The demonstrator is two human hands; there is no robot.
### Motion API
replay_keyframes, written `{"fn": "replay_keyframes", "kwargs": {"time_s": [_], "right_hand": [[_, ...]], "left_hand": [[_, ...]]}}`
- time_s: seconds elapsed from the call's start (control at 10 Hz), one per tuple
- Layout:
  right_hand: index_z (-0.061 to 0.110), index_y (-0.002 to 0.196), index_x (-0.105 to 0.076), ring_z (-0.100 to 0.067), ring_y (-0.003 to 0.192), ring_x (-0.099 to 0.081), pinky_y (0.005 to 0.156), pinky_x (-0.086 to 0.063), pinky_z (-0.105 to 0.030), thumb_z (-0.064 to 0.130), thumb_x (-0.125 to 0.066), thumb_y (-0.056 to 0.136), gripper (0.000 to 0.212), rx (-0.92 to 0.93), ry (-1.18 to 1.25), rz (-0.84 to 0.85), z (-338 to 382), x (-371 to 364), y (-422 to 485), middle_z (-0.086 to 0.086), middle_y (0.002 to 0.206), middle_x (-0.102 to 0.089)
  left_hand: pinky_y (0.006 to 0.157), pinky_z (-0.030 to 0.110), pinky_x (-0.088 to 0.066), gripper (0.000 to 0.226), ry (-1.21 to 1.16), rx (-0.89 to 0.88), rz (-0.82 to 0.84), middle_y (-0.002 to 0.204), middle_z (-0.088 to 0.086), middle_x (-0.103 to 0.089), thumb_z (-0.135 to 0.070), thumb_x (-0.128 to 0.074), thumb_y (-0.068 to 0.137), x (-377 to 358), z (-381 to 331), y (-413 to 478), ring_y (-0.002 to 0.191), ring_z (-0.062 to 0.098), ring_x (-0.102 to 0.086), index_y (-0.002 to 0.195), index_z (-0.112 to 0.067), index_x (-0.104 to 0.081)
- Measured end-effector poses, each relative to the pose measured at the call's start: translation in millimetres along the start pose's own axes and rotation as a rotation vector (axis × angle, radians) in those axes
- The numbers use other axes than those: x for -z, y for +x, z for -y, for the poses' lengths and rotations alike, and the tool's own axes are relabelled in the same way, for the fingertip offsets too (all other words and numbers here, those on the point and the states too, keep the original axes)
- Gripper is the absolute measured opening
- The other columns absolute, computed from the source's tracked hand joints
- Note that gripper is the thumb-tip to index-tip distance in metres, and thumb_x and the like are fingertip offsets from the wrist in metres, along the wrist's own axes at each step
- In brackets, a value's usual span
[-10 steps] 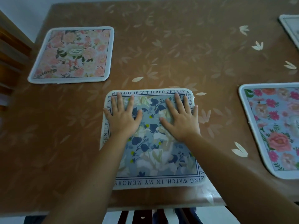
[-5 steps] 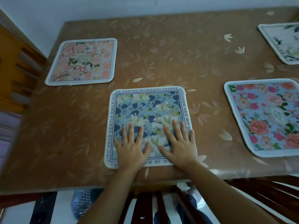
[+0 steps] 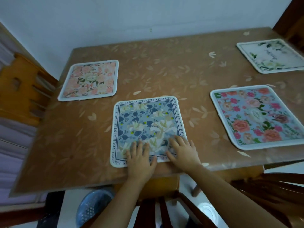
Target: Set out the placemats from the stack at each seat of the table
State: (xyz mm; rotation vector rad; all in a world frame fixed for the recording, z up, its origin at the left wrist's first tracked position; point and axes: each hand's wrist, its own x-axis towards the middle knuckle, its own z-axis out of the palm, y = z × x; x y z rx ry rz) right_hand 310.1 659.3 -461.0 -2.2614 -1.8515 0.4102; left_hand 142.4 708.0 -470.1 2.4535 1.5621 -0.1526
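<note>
A blue floral placemat [image 3: 146, 122] with a lettered border lies flat near the table's front edge. My left hand [image 3: 140, 157] and my right hand [image 3: 182, 151] both rest palm-down on its near edge, fingers straight. A peach floral placemat [image 3: 89, 80] lies at the far left. At the right sits a pink rose placemat [image 3: 256, 116], and a white floral placemat [image 3: 271, 55] lies at the far right. No stack of placemats is in view.
The brown table [image 3: 164, 71] with a leaf pattern stands against a white wall. A yellow wooden chair [image 3: 18, 89] is at the left. A dark chair back [image 3: 154, 209] is below my arms, another at the right [image 3: 269, 186]. A blue basket [image 3: 92, 206] is on the floor.
Both hands have slid back from the far part of the blue placemat to its near edge. The view has pulled back, showing more of the table and the wall.
</note>
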Motion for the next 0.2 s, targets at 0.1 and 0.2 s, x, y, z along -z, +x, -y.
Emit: {"fn": "replay_keyframes", "kwargs": {"time_s": [0.1,0.2], "right_hand": [[0.020,0.130,-0.041,-0.025,0.126,-0.038,0.099,-0.033,-0.050,0.043,-0.049,0.085,0.051,-0.007,-0.028,-0.101,-8.7,37.0,-10.9,-0.007,0.137,-0.045],[0.020,0.131,-0.040,-0.026,0.126,-0.038,0.100,-0.033,-0.049,0.042,-0.048,0.086,0.050,-0.009,-0.049,-0.166,-17.9,63.6,-25.0,-0.007,0.137,-0.044]], "left_hand": [[0.112,0.047,-0.005,0.057,-0.040,-0.044,-0.109,0.152,0.005,-0.020,-0.049,-0.029,0.090,22.5,-17.2,-8.1,0.140,0.023,-0.005,0.140,-0.020,-0.026],[0.112,0.046,-0.006,0.053,-0.066,-0.122,-0.205,0.149,0.004,-0.028,-0.046,-0.033,0.091,43.9,-44.0,-17.9,0.139,0.023,-0.012,0.137,-0.019,-0.034]]}}
